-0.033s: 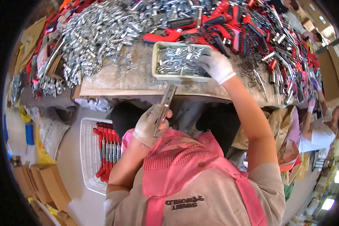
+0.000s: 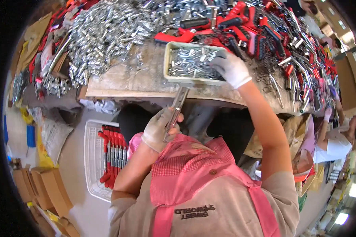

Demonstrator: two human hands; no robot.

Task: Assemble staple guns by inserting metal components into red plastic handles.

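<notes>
My left hand (image 2: 161, 129), in a pale glove, is closed round a narrow metal channel bar (image 2: 178, 103) with holes along it. The bar tilts up toward the table edge, in front of my apron. My right hand (image 2: 232, 69), also gloved, reaches over the right end of a cream plastic tray (image 2: 166, 65). Many small silvery metal pins (image 2: 190, 65) lie in this tray. The fingers of that hand are bent down among the pins, and their tips are partly hidden; whatever they pinch cannot be made out.
A large heap of silvery metal fittings (image 2: 106, 37) covers the table's left side. Red-and-black handles (image 2: 241, 29) and thin springs pile up behind and right of the tray. Below left, a white basket (image 2: 91, 166) holds several red-handled tools (image 2: 114, 154). Another person (image 2: 336, 136) works at the far right.
The whole view has shifted very slightly. My left hand keeps hold of the metal channel bar, and my right hand stays at the pins in the tray.
</notes>
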